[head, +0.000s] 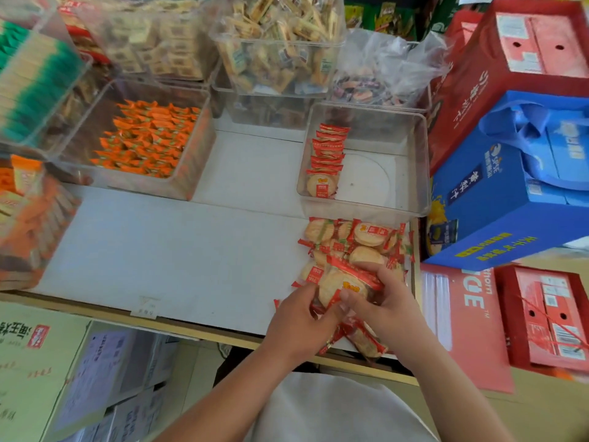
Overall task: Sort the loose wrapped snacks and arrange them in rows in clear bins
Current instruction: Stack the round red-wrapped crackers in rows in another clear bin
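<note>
Green-and-cream packets (35, 81) fill a clear bin at the upper left edge of the frame. Below it, at the left edge, a second bin holds orange packets (28, 218); this area is blurred. To the right, a bin of orange-wrapped sweets (143, 138) stands on the white shelf (159, 244). Stacked bins of beige packets (277, 43) occupy the upper centre.

Right of centre, a clear bin (398, 173) stands toward the rear of the shelf. One row of red-wrapped crackers (326, 157) runs along its left wall, the packs overlapping one another.

Directly below this bin in the frame, the loose cracker pile (360, 244) lies on the shelf near its right end. At the lower edge of the pile, the left hand (299, 323) and the right hand (379, 304) hold a small stack of packs (347, 283) between them. The left-hand fingers curl round the left side of the stack. The right thumb presses on its near face and the right fingers curl over its far side. Further packs (363, 342) lie beneath the hands at the front edge of the shelf.

A blue carton (497, 193) and red cartons (510, 74) stand at the far right.
</note>
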The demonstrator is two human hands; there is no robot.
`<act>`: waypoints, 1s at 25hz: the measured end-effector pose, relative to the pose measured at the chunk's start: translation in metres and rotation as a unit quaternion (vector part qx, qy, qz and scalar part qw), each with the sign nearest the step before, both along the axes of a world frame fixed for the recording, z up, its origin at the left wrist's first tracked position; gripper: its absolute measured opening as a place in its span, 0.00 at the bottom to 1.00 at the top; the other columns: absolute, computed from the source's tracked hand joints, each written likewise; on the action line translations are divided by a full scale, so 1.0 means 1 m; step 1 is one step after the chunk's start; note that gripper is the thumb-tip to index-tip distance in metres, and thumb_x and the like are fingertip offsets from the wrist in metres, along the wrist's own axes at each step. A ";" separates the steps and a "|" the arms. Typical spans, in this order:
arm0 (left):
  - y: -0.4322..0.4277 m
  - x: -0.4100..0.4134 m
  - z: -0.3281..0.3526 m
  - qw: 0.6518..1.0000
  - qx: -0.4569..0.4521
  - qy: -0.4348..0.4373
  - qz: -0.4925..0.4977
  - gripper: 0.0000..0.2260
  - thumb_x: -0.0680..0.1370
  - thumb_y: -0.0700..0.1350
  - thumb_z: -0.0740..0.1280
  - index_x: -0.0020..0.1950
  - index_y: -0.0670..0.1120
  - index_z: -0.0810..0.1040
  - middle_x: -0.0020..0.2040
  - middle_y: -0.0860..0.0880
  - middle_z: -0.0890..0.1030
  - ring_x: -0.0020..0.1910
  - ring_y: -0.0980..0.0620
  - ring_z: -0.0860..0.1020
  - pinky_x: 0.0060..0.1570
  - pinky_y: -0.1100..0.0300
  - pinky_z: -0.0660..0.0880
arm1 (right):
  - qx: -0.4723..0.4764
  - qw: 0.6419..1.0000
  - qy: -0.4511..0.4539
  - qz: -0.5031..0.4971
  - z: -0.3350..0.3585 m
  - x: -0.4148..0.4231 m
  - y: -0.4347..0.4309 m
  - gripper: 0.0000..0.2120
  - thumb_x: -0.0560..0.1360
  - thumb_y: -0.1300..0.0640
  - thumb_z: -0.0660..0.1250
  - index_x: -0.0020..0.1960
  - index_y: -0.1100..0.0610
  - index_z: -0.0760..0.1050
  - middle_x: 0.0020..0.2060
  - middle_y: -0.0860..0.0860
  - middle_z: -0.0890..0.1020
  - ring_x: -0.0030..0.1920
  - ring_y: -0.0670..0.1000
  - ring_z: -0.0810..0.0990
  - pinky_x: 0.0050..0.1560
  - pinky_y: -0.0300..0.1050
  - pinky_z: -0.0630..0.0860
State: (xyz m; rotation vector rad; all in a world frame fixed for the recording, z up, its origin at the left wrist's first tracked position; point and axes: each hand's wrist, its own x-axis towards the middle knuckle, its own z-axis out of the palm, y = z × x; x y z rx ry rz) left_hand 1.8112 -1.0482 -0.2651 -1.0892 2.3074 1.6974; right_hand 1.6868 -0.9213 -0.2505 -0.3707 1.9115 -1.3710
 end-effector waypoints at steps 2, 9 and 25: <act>0.006 -0.005 -0.008 0.990 -0.095 -0.037 -0.100 0.22 0.78 0.73 0.56 0.54 0.58 0.75 0.48 0.58 0.81 0.47 0.60 0.79 0.47 0.56 0.79 | 0.015 0.998 0.005 -0.060 -0.006 -0.002 0.015 0.22 0.71 0.56 0.80 0.61 0.43 0.78 0.49 0.47 0.87 0.49 0.48 0.86 0.49 0.50 0.84; 0.017 -0.028 -0.042 0.973 -0.129 -0.048 -0.184 0.18 0.85 0.60 0.53 0.43 0.52 0.74 0.42 0.55 0.78 0.44 0.54 0.77 0.46 0.50 0.77 | 0.045 0.985 -0.020 -0.167 -0.018 -0.012 0.062 0.17 0.71 0.58 0.80 0.55 0.50 0.78 0.45 0.47 0.87 0.44 0.50 0.86 0.42 0.48 0.85; -0.008 -0.074 -0.107 0.977 -0.138 -0.150 -0.066 0.41 0.66 0.69 0.73 0.74 0.54 0.68 0.68 0.55 0.76 0.66 0.51 0.75 0.61 0.47 0.78 | 0.082 0.978 0.019 -0.191 -0.020 -0.044 0.059 0.18 0.72 0.52 0.79 0.59 0.44 0.78 0.46 0.45 0.87 0.46 0.46 0.86 0.47 0.47 0.83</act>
